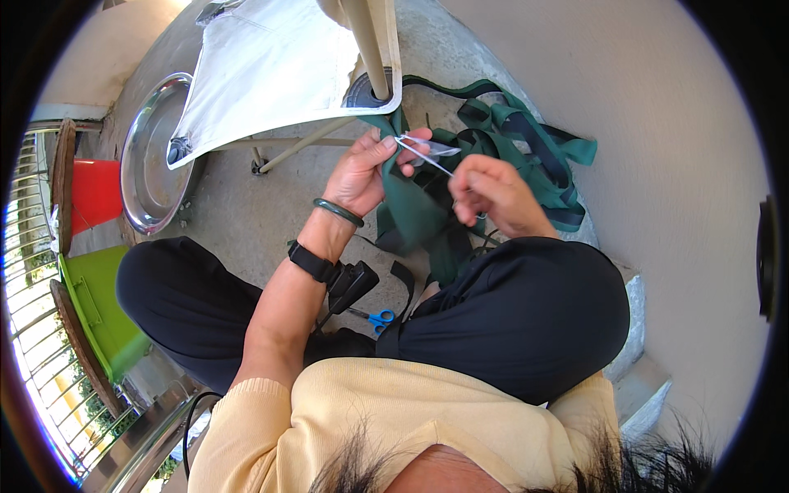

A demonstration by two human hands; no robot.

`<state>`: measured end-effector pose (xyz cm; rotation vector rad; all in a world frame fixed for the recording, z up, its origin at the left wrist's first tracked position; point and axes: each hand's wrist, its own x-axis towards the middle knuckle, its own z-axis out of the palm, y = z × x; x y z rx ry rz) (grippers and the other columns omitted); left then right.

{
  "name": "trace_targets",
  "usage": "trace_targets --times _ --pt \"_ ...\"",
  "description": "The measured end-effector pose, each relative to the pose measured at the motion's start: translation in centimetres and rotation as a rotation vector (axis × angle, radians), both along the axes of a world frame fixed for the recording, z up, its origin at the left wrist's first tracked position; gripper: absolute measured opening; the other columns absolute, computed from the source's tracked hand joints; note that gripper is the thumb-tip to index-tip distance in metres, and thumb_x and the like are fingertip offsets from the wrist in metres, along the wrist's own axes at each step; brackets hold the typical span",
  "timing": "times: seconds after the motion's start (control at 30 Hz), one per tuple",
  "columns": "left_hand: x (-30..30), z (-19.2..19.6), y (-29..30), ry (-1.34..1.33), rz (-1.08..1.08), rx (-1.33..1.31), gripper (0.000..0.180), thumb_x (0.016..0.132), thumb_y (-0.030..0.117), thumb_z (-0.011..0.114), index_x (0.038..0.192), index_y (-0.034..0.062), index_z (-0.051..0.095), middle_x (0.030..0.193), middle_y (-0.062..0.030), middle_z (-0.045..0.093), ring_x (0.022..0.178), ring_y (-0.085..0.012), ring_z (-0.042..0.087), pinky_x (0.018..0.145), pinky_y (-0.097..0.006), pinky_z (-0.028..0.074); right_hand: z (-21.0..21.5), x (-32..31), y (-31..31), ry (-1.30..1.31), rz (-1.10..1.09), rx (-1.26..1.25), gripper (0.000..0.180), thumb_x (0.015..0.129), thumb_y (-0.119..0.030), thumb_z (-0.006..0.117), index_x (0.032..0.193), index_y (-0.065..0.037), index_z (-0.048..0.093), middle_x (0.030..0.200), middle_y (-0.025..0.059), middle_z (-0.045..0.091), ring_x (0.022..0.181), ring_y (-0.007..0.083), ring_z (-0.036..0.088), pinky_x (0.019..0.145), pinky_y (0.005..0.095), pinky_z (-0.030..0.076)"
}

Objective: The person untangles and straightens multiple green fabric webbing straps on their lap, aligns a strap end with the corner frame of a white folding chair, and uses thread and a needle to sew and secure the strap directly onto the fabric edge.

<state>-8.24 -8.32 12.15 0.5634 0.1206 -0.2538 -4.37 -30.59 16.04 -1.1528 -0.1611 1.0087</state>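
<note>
My left hand (366,168) pinches a dark green fabric strip (403,197) just below the corner of a white cloth seat. White string (423,154) wraps the strip near my left fingertips, along with a thin, pale, see-through piece whose kind I cannot make out. To the right, my right hand (497,197) is closed on the string's end, and the string runs taut between both hands. The strip hangs down below my left hand, its lower part smeared by motion. More green strips (526,135) lie in a loose heap on the floor behind my right hand.
The white cloth seat (271,62) stands ahead on beige metal legs (367,41). A round metal basin (156,156) leans at left, near a red bucket (94,193) and a green container (103,304). Blue-handled scissors (380,320) lie between my legs. A wall (657,164) rises at right.
</note>
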Motion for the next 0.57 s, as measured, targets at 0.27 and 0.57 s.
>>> trace_targets --times 0.27,0.57 --pt "-0.5 -0.2 -1.2 0.023 0.088 -0.029 0.004 0.087 0.005 0.052 0.087 0.0039 0.048 0.116 -0.0234 0.053 0.099 -0.0244 0.059 0.059 -0.024 0.047 5.7 2.0 -1.5 -0.673 -0.311 0.139 0.018 0.093 -0.015 0.044 0.086 -0.001 0.053 0.066 0.0010 0.047 0.088 0.0174 0.055 0.083 0.0317 0.040" --pt "-0.7 -0.3 -1.0 -0.076 0.080 0.156 0.017 0.088 0.008 0.052 0.102 -0.0007 0.050 0.119 -0.0192 0.052 0.103 -0.0233 0.056 0.059 -0.023 0.044 10.5 3.1 -0.2 -0.648 0.009 0.204 0.024 0.093 -0.022 0.047 0.094 0.001 0.052 0.062 -0.0034 0.039 0.053 0.0075 0.038 0.066 0.0316 0.047"
